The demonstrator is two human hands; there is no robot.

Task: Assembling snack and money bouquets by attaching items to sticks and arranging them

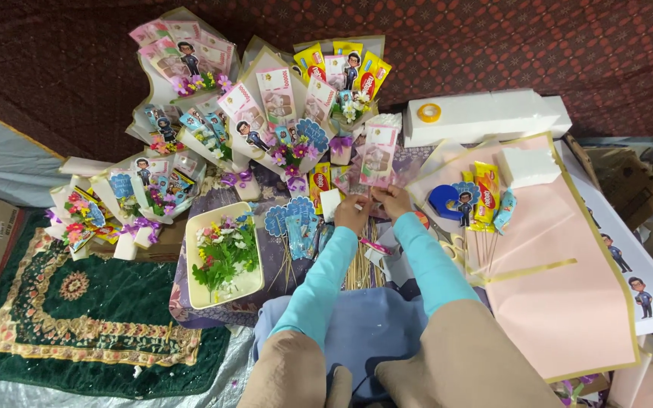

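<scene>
Both hands are raised together near the middle of the low purple-covered table [190, 298], close to its far edge. The left hand [352, 212] and the right hand [392, 201] nearly touch, and their fingers are pinched on the lower end of a pink banknote card on a stick [377, 155], which stands upright between them; how tightly each hand is closed cannot be told. Both arms are covered by light blue sleeves [319, 283].

Just below the hands, a bundle of thin wooden sticks [358, 264] is laid on the table. To the left of it, blue paper cut-outs on sticks [296, 223] are gathered, and a cream rectangular tray [198, 291] with small artificial flowers is set near the table's left edge. Beyond the far edge, finished bouquets [262, 113] of banknotes, snack packets and cartoon figures are stacked. On the right, a large pink wrapping sheet [561, 302] with gold trim is spread out, with a blue heart-shaped tape dispenser [443, 201] near its top left corner and white foam blocks [485, 113] behind it.
</scene>
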